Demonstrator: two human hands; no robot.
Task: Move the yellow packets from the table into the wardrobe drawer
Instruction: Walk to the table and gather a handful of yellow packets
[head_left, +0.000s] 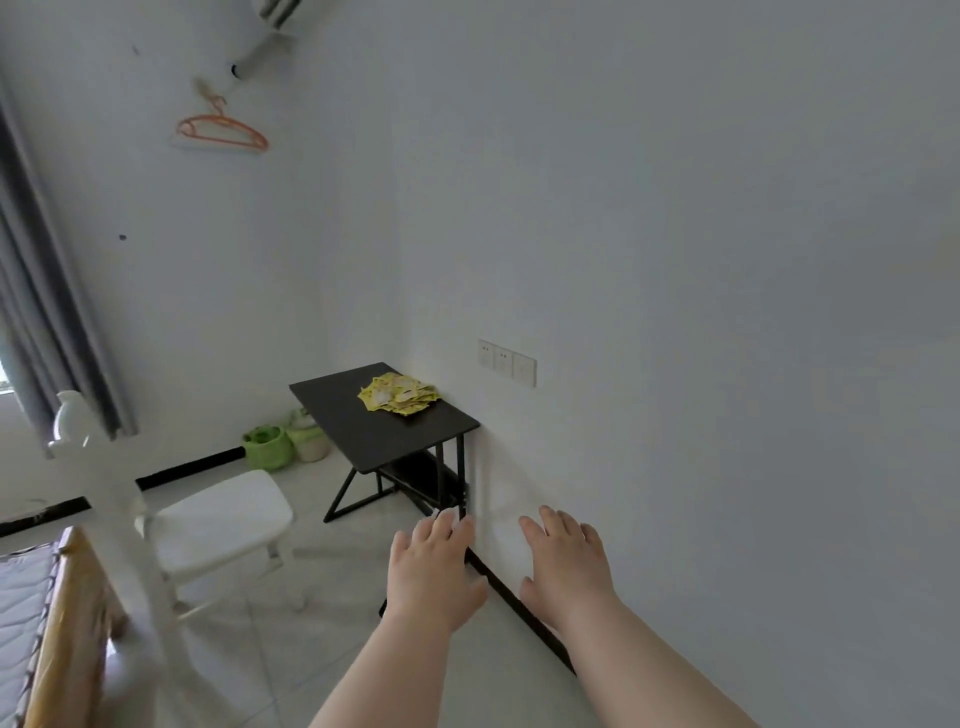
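White walls (675, 208) meet in a corner ahead of me, above a pale tiled floor (332, 582) with a dark skirting strip along its edge. One grey curtain (47, 312) hangs at the far left, and one white chair (218, 514) stands near the bed frame (67, 613) at the lower left. One small black surface (374, 421) sits against the right wall, below a row of three wall switches (507, 361). On its far part lies a single heap of yellow packets (399, 393), too many and too overlapped to count. Two green baskets (283, 444) rest on the floor behind it. One orange hanger (221, 130) hangs high on the wall. My two hands reach forward, well short of the packets: left hand (434, 566) and right hand (563, 561), each grip spread apart and holding nothing.
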